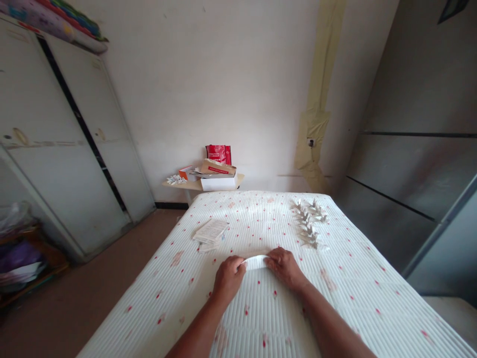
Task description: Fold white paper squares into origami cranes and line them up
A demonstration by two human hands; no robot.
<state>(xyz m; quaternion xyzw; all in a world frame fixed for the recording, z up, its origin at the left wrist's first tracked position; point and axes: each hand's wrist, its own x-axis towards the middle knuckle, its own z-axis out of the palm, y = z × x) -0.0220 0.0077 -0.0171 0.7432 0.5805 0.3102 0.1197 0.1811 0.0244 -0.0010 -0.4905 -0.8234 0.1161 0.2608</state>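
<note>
A strip of folded white paper spans the gap between my two hands, bowed slightly upward in the middle. My left hand pinches its left end, thumb against fingers. At the right end, my right hand grips the paper in the same way. Beyond my left hand lies a stack of printed paper sheets. Several small folded paper figures with pointed tips stand in rows beyond my right hand. All of this is on a bed-like surface with a white ribbed, red-dotted cover.
Behind the far edge, a small table carries a white box, a red bag and a pile of small white pieces. Pale cabinets stand left. A grey panelled surface rises at right.
</note>
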